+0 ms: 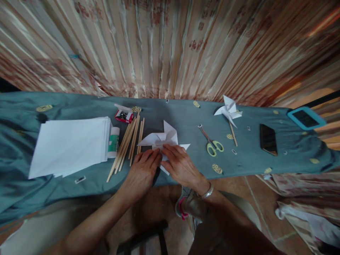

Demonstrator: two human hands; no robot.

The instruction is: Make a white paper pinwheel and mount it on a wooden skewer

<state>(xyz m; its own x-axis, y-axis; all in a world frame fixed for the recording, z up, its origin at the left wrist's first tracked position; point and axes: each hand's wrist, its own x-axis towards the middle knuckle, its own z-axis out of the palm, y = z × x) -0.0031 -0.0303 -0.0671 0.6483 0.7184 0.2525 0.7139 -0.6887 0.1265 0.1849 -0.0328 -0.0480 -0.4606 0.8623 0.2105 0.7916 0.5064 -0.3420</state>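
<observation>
A white paper pinwheel [166, 134] with folded, pointed blades lies on the cloth-covered table in front of me. My left hand [145, 168] is at its near left edge, fingers bent together and pressing on the paper. From the right, my right hand [182, 164] presses its closed fingers on the near middle of the pinwheel. The two hands almost meet, and they cover the centre and part of the near blades. A silver bracelet [208, 191] is around my right wrist. Just left of the pinwheel lie several thin wooden sticks [127, 141].
To the left are a stack of white paper [71, 145], a glue stick [113, 141] and an open red box [124, 115] of small dark items. To the right lie scissors [211, 141], a pinwheel on a stick [228, 110], a phone [268, 139] and a blue-framed device [306, 118]. Curtains [164, 46] hang behind.
</observation>
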